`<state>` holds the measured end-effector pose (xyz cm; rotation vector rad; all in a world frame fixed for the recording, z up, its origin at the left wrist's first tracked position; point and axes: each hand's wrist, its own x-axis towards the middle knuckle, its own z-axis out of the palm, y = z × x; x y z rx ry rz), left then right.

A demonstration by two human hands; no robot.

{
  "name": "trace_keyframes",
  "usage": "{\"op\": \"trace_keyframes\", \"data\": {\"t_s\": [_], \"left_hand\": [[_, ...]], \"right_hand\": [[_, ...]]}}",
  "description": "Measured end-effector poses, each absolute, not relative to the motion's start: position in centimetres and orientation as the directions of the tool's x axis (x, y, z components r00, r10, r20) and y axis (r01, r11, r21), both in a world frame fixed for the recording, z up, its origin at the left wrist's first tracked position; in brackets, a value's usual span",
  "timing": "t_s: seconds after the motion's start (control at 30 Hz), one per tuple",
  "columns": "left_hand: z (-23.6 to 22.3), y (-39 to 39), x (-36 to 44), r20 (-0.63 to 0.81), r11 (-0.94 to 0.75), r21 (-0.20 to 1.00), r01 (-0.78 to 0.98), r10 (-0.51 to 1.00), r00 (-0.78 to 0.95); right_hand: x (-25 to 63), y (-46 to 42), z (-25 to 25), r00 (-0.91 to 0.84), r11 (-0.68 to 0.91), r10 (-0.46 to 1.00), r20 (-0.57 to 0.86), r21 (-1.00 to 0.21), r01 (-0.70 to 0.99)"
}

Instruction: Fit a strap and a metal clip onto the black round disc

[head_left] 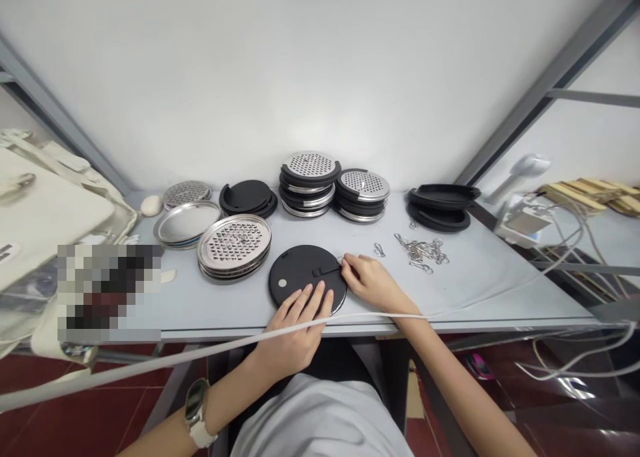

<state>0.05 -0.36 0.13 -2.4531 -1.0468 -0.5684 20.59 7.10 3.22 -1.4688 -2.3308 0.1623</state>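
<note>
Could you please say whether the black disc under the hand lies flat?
Flat: the disc shows its round face upward, beneath the left hand.

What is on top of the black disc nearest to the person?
On the disc: the left hand, a dark strip and a pale round spot. What the hand covers cannot be seen.

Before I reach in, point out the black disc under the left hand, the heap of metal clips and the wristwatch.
Black disc (pixel 300 267): head view, on its uncovered upper face.
Heap of metal clips (pixel 419 251): head view, on the middle of the heap.
Wristwatch (pixel 195 399): head view, on its dark screen.
</note>
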Motion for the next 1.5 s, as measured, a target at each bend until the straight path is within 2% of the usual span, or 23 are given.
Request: {"op": "trace_keyframes", "data": {"t_s": [0.2,0.47,0.87,1.13,1.33,1.5], "left_hand": [[0.15,-0.35,0.07,0.511,-0.628,-0.220,0.747,0.578,0.636],[0.30,-0.37,0.16,0.522,-0.623,-0.218,0.751,0.576,0.629],[0.43,-0.40,0.24,0.523,-0.621,-0.219,0.753,0.577,0.628],[0.44,-0.35,0.22,0.520,-0.626,-0.221,0.748,0.573,0.634],[0.38,-0.38,0.18,0.518,-0.628,-0.227,0.744,0.569,0.639],[0.25,-0.32,0.16,0.523,-0.626,-0.224,0.747,0.570,0.634]], "right_hand": [[20.78,7.02,3.19,-0.385,0.450,0.889,0.249,-0.312,0.837],[20.78,7.25,2.88,-0.397,0.458,0.884,0.248,-0.276,0.845],[20.76,7.11,3.10,-0.388,0.461,0.882,0.269,-0.314,0.830],[20.63,6.53,3.68,-0.392,0.522,0.841,0.373,-0.365,0.771],[20.72,7.07,3.10,-0.387,0.463,0.884,0.262,-0.371,0.805],[20.79,7.15,3.06,-0.389,0.466,0.881,0.268,-0.363,0.807]]}}
